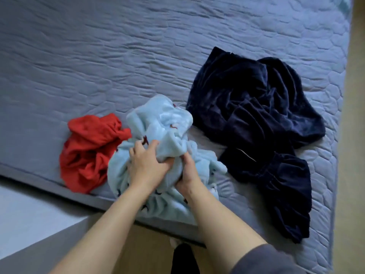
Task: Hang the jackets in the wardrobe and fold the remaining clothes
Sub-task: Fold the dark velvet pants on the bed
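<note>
Dim, cool, even light fell across the quilted bedcover (118,56), leaving only faint shadows in its wrinkles. The pale blue garment (158,123) at lower centre was the brightest patch; the navy garment (256,105) at right lost detail in its folds. Focus was soft throughout, smeared most along the frame's right edge.

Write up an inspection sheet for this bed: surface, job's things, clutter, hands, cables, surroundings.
Surface: quilted grey bed cover, wrinkled.
Job's things: light blue fleece garment bunched at the near edge; red garment crumpled to its left; navy garments heaped to its right; all unfolded.
Clutter: nothing seen.
Hands: left hand and right hand both grip the light blue fleece garment.
Cables: nothing seen.
Surroundings: wooden floor; pale block beside the bed.
</note>
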